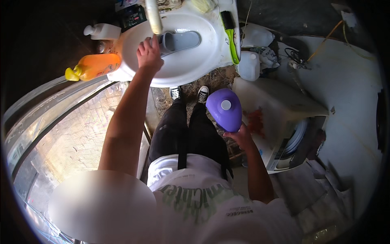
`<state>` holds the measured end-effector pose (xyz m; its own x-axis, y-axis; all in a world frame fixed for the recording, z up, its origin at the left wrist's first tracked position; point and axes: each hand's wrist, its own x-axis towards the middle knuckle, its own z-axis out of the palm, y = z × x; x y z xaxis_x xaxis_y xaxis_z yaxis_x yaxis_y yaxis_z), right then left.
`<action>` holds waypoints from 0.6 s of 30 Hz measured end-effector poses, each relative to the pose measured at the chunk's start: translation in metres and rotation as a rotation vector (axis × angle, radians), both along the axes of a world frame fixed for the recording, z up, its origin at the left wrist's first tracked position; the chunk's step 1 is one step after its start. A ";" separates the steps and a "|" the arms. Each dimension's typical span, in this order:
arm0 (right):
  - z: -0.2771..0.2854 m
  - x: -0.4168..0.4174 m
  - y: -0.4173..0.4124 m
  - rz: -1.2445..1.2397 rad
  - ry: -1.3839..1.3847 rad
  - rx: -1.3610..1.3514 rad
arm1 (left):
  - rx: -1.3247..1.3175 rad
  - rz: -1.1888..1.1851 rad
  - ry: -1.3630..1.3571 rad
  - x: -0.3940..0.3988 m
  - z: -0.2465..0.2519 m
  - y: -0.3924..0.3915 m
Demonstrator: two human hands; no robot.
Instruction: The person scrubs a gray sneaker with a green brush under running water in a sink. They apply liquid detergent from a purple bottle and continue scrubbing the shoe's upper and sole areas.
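Observation:
In the white sink basin [182, 68] lies a grey slide sandal [186, 40], its sole up along the far side. My left hand [150, 53] reaches over the basin at the sandal's strap end, just below the pale spout [153, 18]; whether its fingers grip the sandal or only touch it I cannot tell. My right hand [240, 135] holds a purple plastic bottle [224, 117] with a white cap, out to the right of my legs and below the sink.
An orange bottle [99, 64] with a yellow cap and a white bottle [106, 31] stand left of the basin. A green-handled brush [230, 39] lies on the sink's right rim. Beyond it are translucent jugs [249, 65] and a front-loading washing machine [274, 122].

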<state>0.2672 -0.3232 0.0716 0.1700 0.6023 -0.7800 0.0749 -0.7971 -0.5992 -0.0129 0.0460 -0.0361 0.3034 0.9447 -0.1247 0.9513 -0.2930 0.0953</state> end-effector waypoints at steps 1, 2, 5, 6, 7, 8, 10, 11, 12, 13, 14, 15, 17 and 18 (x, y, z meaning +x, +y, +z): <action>0.016 -0.005 0.004 -0.009 -0.022 0.031 | 0.032 -0.009 0.003 0.004 0.018 -0.012; 0.047 -0.008 0.021 0.099 -0.091 -0.027 | -0.068 -0.075 -0.126 0.006 0.033 -0.024; 0.097 -0.025 0.045 0.108 -0.205 0.149 | -0.388 -0.397 -0.918 0.023 0.099 -0.066; 0.105 -0.029 0.047 0.144 -0.261 0.205 | -0.381 -0.548 -1.005 0.029 0.135 -0.079; 0.114 -0.033 0.051 0.186 -0.317 0.262 | -0.372 -0.690 -1.086 0.032 0.168 -0.089; 0.118 -0.032 0.056 0.188 -0.275 0.263 | -0.383 -0.726 -1.124 0.034 0.187 -0.096; 0.125 -0.034 0.068 0.268 -0.286 0.220 | -0.416 -0.702 -1.201 0.033 0.210 -0.106; 0.130 -0.037 0.075 0.259 -0.276 0.220 | -0.298 -0.692 -1.169 0.029 0.215 -0.107; 0.133 -0.039 0.082 0.247 -0.263 0.223 | -0.274 -0.692 -1.145 0.025 0.222 -0.106; 0.137 -0.041 0.089 0.239 -0.253 0.230 | -0.245 -0.690 -1.121 0.020 0.225 -0.104; 0.146 -0.046 0.097 0.238 -0.219 0.252 | -0.145 -0.665 -1.113 0.017 0.225 -0.104; 0.150 -0.048 0.103 0.259 -0.234 0.246 | -0.173 -0.608 -1.032 0.013 0.230 -0.106; 0.153 -0.051 0.111 0.305 -0.265 0.236 | -0.225 -0.496 -0.870 0.004 0.242 -0.112; 0.150 -0.049 0.114 0.356 -0.317 0.244 | -0.222 -0.452 -0.831 0.004 0.245 -0.111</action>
